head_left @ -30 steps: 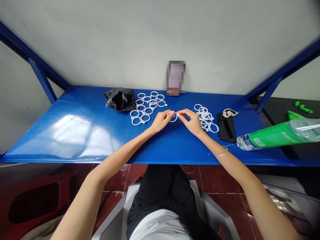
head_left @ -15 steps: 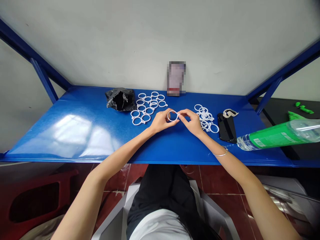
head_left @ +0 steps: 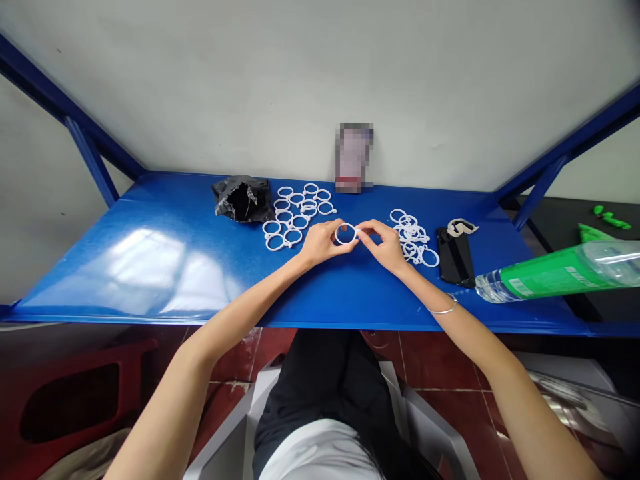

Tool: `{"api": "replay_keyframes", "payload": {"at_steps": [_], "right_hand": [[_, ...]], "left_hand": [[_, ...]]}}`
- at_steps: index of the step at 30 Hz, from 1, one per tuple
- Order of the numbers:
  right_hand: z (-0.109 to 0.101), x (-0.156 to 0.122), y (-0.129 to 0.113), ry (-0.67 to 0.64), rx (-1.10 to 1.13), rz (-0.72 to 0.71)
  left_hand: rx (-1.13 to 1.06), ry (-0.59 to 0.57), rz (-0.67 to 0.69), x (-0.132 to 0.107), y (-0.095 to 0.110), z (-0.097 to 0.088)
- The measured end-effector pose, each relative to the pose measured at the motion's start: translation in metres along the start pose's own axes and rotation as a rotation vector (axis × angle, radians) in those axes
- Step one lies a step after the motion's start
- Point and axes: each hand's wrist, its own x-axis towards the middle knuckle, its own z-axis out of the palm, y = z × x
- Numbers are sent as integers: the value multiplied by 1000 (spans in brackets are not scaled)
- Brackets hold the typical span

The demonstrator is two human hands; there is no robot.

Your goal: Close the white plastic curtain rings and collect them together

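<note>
Seen from above, a person's left hand [head_left: 320, 243] and right hand [head_left: 387, 245] meet over the middle of a blue surface [head_left: 150, 260], each grip closed in a fingertip pinch on opposite sides of one white ring [head_left: 345, 243], held just above the surface. A spread of loose rings [head_left: 295, 213] lies just left of the hands beside a black bag [head_left: 240, 199]. A tangled heap of rings [head_left: 413, 240] lies just right of them, next to a phone [head_left: 454, 255] and a bottle [head_left: 555, 273] on its side.
</note>
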Motion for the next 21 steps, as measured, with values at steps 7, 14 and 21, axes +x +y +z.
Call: {"api": "replay_keyframes", "payload": {"at_steps": [7,14,21], "right_hand": [[-1,0,-2,-3,-30,-19],[-2,0,-4,-3,-52,-59],[-3,1,-5,11,-64,-70]], "left_hand": [[37,-11,-5,0,0,0],[37,-10,-16,0,0,0],[32,-7,-15,0,0,0]]}}
